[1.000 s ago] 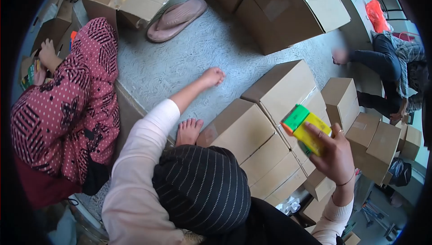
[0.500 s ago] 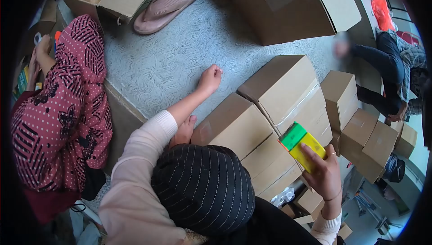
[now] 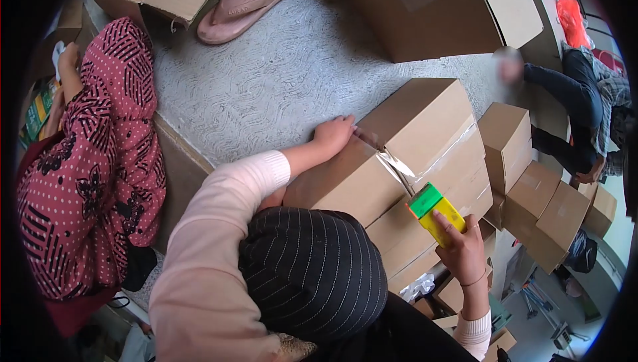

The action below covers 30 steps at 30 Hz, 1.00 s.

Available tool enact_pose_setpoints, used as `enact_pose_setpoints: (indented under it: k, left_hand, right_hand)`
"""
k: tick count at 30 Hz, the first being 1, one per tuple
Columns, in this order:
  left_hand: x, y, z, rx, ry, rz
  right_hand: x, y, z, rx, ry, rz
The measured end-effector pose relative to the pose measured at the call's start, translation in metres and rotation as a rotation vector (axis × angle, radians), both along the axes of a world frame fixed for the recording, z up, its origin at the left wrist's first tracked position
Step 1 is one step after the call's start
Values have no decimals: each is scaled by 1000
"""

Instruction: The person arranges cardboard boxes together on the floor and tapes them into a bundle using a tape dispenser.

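My right hand (image 3: 460,250) grips a yellow and green tape dispenser (image 3: 444,219) with a serrated edge, held against the top of the closed cardboard boxes. A shiny strip of clear tape (image 3: 397,165) shows along the gap between the near box (image 3: 335,179) and the box beside it (image 3: 432,126). At the far edge of the near box, my left hand (image 3: 332,137) lies against the cardboard, its fingers stretched along the edge and partly hidden. A black striped head covering (image 3: 312,269) blocks the view of what lies below.
Large cartons (image 3: 425,10) stand at the back, with a pink slipper (image 3: 246,6) on the textured floor. At left sits a person in a patterned garment (image 3: 100,156). Another person in dark trousers (image 3: 575,90) is at right, behind stacked boxes (image 3: 531,192).
My left hand has moved right from above the floor onto the near box's edge, its fingers uncurling. The tape dispenser has shifted slightly left, and shiny tape now shows at the gap.
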<state>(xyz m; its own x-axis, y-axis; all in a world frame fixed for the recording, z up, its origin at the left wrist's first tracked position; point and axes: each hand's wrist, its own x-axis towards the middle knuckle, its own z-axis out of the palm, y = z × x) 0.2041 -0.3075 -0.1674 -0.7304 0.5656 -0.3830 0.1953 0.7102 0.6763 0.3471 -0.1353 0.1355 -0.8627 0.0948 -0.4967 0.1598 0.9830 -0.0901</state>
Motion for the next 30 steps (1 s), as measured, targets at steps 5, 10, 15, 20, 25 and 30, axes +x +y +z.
enact_pose_setpoints:
  k: [5,10,15,20,25,30]
  left_hand:
    - [-16,1,15,-160,160,-261]
    - [20,3,42,672,-420,-104]
    - [12,17,60,350,-366,-63]
    - [33,32,117,482,476,-754]
    - [45,32,115,381,553,-872]
    - [51,35,122,269,542,-924]
  right_hand:
    - [-1,6,-23,-39,-31,8]
    - [5,11,-42,-60,-72,-41]
    - [2,15,-46,-75,-91,-53]
    - [19,20,-41,-136,-95,-146]
    - [110,72,-42,-7,-128,-183]
    - [136,79,-43,-33,-85,-221]
